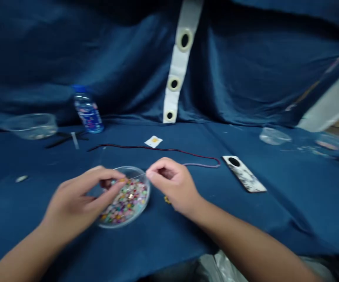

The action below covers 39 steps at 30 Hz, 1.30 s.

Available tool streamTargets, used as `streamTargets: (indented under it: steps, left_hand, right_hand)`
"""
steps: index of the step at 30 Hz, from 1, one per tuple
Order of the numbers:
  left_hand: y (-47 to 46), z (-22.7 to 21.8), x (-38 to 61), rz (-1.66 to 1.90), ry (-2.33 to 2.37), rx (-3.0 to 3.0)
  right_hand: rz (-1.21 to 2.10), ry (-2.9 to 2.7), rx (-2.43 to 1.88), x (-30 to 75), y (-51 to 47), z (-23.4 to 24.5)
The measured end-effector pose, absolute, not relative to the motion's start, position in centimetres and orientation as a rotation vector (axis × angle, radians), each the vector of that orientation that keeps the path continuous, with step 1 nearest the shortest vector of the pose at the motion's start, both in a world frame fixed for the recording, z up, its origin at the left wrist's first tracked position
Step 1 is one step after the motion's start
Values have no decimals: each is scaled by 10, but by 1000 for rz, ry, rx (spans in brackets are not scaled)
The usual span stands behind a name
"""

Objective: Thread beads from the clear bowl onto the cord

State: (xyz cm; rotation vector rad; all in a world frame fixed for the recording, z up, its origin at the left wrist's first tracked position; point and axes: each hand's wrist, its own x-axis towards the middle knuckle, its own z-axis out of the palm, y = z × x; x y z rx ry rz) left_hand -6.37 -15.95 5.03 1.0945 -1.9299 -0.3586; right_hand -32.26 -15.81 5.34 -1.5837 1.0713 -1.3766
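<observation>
My left hand (81, 199) is over the left rim of a clear glass bowl (134, 169), pinching a small orange bead (122, 180). The bowl is full of mixed multicoloured beads (126, 203). My right hand (172, 184) pinches a thin beading needle (136, 176) that reaches across to the bead. A long dark red bead strand (154, 149) lies on the cloth behind the bowl, and its paler end curves towards my right hand. A small gold piece (167, 199) is partly hidden under that hand.
A blue cloth (216, 219) covers the table, and a blue curtain with a white eyelet strip (179, 58) hangs behind. On it are a phone in a marble-patterned case (243, 174), a water bottle (87, 109), a clear plastic bowl (31, 126), dark scissors (66, 139) and a paper packet (153, 141).
</observation>
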Motion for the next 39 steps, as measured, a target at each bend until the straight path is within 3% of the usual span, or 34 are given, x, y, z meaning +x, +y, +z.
streamTargets:
  steps: [8, 16, 39]
  left_hand:
    - [-163, 60, -71, -336, -1925, 938]
    - [-160, 62, -72, -348, -2025, 761]
    - [-157, 65, -71, -436, -2013, 680]
  right_hand:
    - [-1345, 1100, -1705, -324, -152, 50]
    - [-1421, 896, -2263, -316, -148, 42]
    - [-1553, 966, -2040, -321, -131, 61]
